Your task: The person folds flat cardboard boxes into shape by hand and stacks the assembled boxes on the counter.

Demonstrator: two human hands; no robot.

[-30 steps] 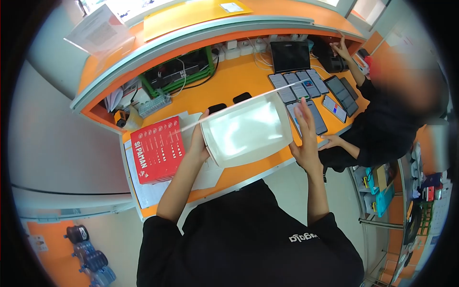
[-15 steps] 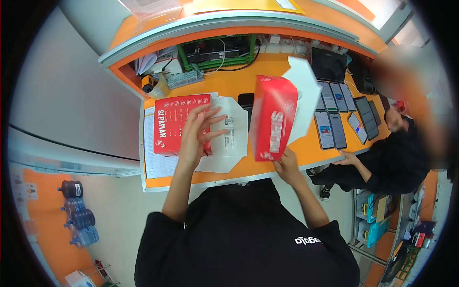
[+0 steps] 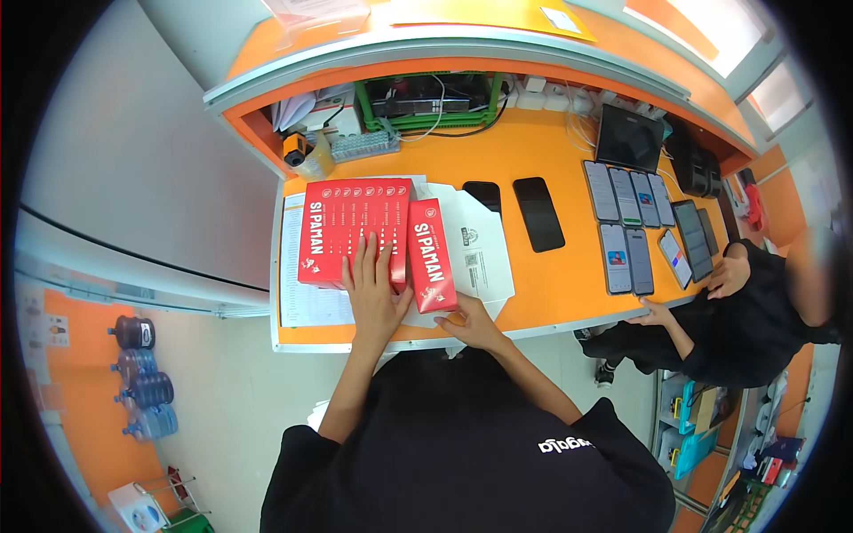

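The larger red box (image 3: 351, 209), printed SI PAMAN, lies at the desk's left part. My left hand (image 3: 378, 302) rests on its lower right part with fingers spread. Close against its right side is a second red box (image 3: 428, 235), its narrow printed side facing up. At the near end of this second box, my right hand (image 3: 471, 324) grips the lower corner; some of its fingers are hidden. A white cardboard flap (image 3: 484, 249) reaches out to the right from under the second box.
Two dark phones (image 3: 538, 213) lie right of the flap. Several lit phones (image 3: 615, 258) stand in rows near a laptop (image 3: 629, 138). A co-worker's hands (image 3: 730, 274) are at the right desk edge. Papers (image 3: 306, 306) lie under the larger box; a shelf edge (image 3: 444, 49) runs behind.
The second red box has come down from the air to beside the larger one. My left hand has lowered onto the larger box. The co-worker's raised hand has dropped to the desk edge.
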